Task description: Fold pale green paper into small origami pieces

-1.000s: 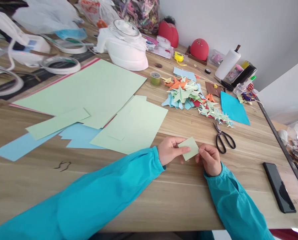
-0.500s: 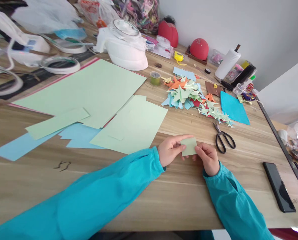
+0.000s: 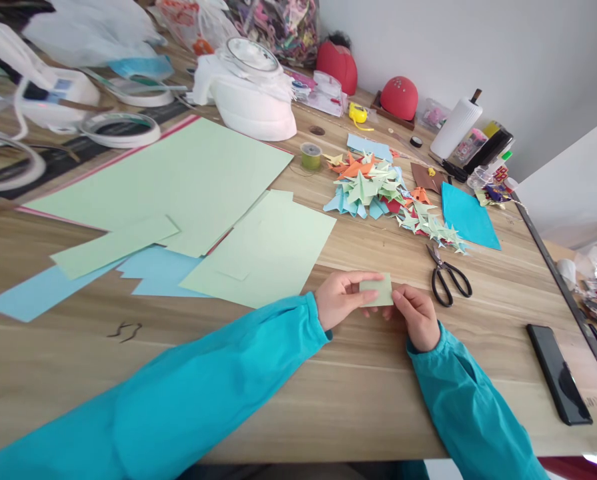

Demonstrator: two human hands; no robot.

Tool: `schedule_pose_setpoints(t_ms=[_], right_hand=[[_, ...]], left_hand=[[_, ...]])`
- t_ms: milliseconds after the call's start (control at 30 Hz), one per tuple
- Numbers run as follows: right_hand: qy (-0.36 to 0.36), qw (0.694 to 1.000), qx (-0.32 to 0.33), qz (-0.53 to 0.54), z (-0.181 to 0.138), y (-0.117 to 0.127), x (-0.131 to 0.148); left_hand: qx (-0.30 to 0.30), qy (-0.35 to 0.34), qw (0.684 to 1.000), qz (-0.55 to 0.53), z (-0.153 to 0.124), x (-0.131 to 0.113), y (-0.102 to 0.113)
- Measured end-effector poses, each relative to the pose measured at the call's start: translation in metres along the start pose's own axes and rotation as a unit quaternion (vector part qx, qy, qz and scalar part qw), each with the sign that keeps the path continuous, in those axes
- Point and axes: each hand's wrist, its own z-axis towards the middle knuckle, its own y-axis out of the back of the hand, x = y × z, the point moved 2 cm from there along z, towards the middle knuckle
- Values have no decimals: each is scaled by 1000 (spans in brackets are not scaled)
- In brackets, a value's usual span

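Note:
Between my two hands is a small light-green piece of paper (image 3: 382, 291), held just over the front of the wooden table. My left hand (image 3: 339, 298) pinches its left side, thumb lying across the front. At its right edge, my right hand (image 3: 416, 313) grips it between thumb and fingers. The fingertips behind the paper are partly hidden. Larger light-green sheets (image 3: 278, 247) lie to the left, along with a narrow green strip (image 3: 118, 245) and blue paper strips (image 3: 33, 293). Right of my hands rest black-handled scissors (image 3: 447, 277).
Folded paper pieces (image 3: 365, 187) in several colours are heaped beyond my hands, near a spool (image 3: 311, 157) and a turquoise sheet (image 3: 471, 217). A black phone (image 3: 558, 375) lies at the right. White tape rolls (image 3: 121, 131) and a white machine (image 3: 63, 100) stand at the far left.
The small green paper has tipped slightly and looks shorter in height. My left thumb has slid a little further across it; the right hand has hardly moved.

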Motion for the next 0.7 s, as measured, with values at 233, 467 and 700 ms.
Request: schedule_pose_setpoints(t_ms=[233, 467, 700], right_hand=[[24, 999, -7, -28, 0, 0, 4], [19, 1000, 13, -21, -1, 1, 2], [0, 1000, -3, 6, -2, -1, -2]], left_hand=[[-9, -89, 994, 61, -3, -2, -3], [-3, -24, 999, 26, -3, -5, -3], [-11, 13, 998, -62, -4, -5, -2]])
